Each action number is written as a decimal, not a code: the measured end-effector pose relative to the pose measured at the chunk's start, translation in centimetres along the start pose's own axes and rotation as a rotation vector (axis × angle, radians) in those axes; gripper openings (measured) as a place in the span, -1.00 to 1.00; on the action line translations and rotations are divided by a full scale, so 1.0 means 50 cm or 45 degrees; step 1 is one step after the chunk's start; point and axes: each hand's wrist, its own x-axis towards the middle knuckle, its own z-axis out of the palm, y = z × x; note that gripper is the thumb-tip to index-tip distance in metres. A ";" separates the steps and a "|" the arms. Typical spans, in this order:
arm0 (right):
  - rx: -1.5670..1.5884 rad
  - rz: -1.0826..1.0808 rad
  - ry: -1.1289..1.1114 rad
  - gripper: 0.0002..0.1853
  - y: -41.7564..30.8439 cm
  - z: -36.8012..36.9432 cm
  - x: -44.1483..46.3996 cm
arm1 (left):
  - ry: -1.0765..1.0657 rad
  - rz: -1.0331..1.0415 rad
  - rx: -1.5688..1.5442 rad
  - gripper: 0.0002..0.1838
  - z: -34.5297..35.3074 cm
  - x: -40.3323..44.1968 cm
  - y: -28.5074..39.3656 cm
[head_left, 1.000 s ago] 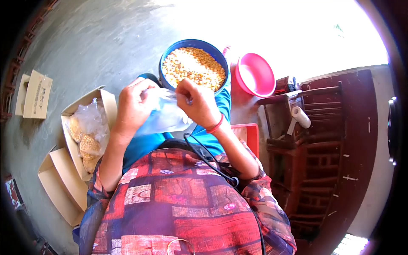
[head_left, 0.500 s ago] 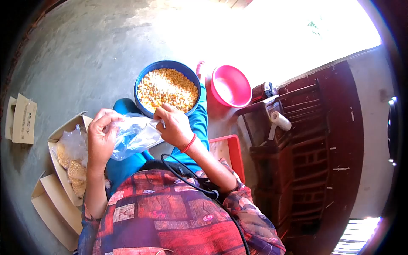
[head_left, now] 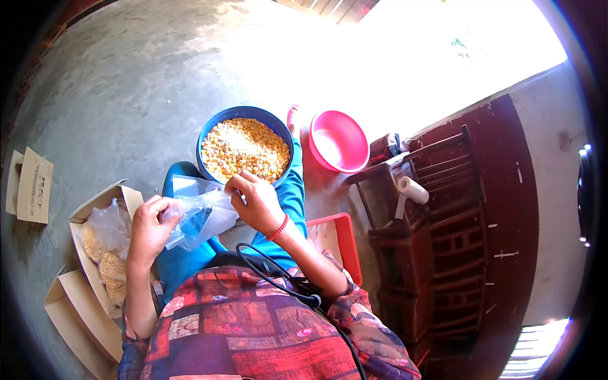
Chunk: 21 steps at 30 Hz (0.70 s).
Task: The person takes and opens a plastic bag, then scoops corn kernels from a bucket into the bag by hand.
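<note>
A clear plastic bag (head_left: 206, 212) is stretched between my two hands above my lap. My left hand (head_left: 151, 229) pinches its left edge, fingers pressed together. On the other side, my right hand (head_left: 255, 204), with a red bracelet at the wrist, grips the bag's right edge. Just beyond the bag stands a blue basin (head_left: 201, 142) between my legs, filled with yellow corn kernels (head_left: 244, 149).
A pink basin (head_left: 340, 140) stands right of the blue one. Near my right thigh is a red tray (head_left: 347, 244). At left, a cardboard box (head_left: 131, 199) holds filled bags (head_left: 104, 253). A roll (head_left: 413, 189) lies on dark wooden furniture (head_left: 411, 253).
The view has shifted, so the basins appear lower and farther left than at first. My hands have spread the bag wider between them, and both still hold it.
</note>
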 end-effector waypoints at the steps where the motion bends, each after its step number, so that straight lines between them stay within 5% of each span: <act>1: -0.015 0.009 -0.006 -0.92 -0.001 0.000 0.000 | 0.002 0.001 0.001 -0.85 -0.001 0.000 -0.004; 21: -0.015 -0.043 -0.056 -0.92 0.002 0.009 -0.004 | -0.041 -0.147 -0.215 -0.94 -0.003 -0.008 -0.025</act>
